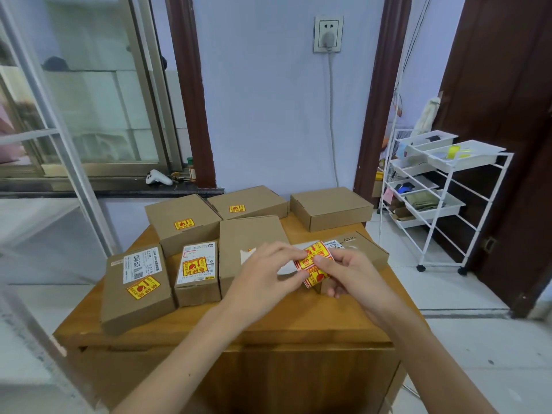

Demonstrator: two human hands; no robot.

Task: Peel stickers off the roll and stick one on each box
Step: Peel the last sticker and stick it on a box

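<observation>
Sticker roll [313,264] pinched between left hand [265,274], right hand [348,271].

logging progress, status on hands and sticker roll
Left hand and right hand both grip sticker roll, peeling. Four boxes stickered; far-right box bare. Nothing in the way.

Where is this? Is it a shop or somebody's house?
Probably a room in someone's home, used for packing parcels. There's a wall socket with a plug in it, a white storage cart holding household bits, and cardboard boxes on a wooden cabinet.
</observation>
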